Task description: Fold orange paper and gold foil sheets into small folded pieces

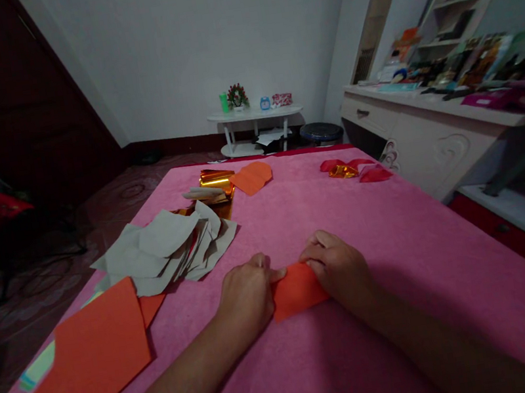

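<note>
The orange paper (300, 290) lies just below the frame's centre, on the pink desk (458, 298). The left hand (248, 292) has its fingers clamped on one end, the right hand (342, 270) on the other, probably to keep it flat. Grey sheets (151, 248) and an orange sheet (101, 355) lie at left, seemingly set aside for elbow room.

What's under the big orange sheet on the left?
Another orange corner pokes out on the right, something pale green on the left; the sheet hides the rest.
</note>
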Available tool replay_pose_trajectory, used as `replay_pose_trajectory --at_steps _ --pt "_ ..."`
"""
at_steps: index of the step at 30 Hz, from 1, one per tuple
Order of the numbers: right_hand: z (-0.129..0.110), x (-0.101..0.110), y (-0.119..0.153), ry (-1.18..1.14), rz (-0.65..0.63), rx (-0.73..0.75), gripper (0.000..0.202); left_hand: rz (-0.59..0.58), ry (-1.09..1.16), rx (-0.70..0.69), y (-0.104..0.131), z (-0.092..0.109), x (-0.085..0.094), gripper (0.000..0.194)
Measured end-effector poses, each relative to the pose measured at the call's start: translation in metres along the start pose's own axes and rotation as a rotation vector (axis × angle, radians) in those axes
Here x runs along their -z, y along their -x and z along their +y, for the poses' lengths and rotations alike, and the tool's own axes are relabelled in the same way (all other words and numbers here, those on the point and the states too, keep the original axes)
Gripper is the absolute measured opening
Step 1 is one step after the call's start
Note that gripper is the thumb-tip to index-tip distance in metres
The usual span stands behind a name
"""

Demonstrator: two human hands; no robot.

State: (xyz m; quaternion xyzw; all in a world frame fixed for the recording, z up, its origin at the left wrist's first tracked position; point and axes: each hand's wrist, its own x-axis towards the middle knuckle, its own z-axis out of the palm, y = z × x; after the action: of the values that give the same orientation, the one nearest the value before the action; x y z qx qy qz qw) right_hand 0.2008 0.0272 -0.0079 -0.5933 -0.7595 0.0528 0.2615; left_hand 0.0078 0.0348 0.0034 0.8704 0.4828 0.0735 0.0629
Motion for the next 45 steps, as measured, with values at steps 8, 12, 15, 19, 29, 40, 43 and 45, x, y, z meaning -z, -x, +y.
replay_pose_trajectory --at_steps 8,12,15,19,29,40,43,45 --pt "-0.023 -0.008 0.012 0.319 -0.101 0.292 0.015 0.02 -0.007 -0.029 0.001 0.001 0.0 0.033" --pt "-0.024 -0.004 0.014 0.334 -0.151 0.252 0.013 0.036 0.002 -0.036 0.001 0.0 -0.003 0.034" --pt "-0.018 0.002 0.017 0.39 -0.162 0.212 0.015 0.052 0.032 -0.021 0.001 -0.001 -0.004 0.034" --pt "-0.005 0.011 0.022 0.478 -0.148 0.16 0.016 0.035 0.081 -0.001 0.001 -0.003 -0.001 0.034" --pt "0.0 0.012 0.026 0.407 -0.105 0.167 0.015 -0.004 0.166 -0.167 -0.012 0.056 0.012 0.023" --pt "0.003 0.013 0.026 0.48 -0.146 0.168 0.017 0.023 0.119 -0.138 0.026 0.019 -0.006 0.053" --pt "-0.001 0.019 0.02 0.485 -0.125 0.164 0.019 0.036 0.078 -0.119 0.036 0.004 -0.004 0.05" --pt "-0.011 0.022 0.014 0.457 -0.09 0.159 0.02 0.047 0.061 -0.12 0.038 0.001 -0.004 0.05"
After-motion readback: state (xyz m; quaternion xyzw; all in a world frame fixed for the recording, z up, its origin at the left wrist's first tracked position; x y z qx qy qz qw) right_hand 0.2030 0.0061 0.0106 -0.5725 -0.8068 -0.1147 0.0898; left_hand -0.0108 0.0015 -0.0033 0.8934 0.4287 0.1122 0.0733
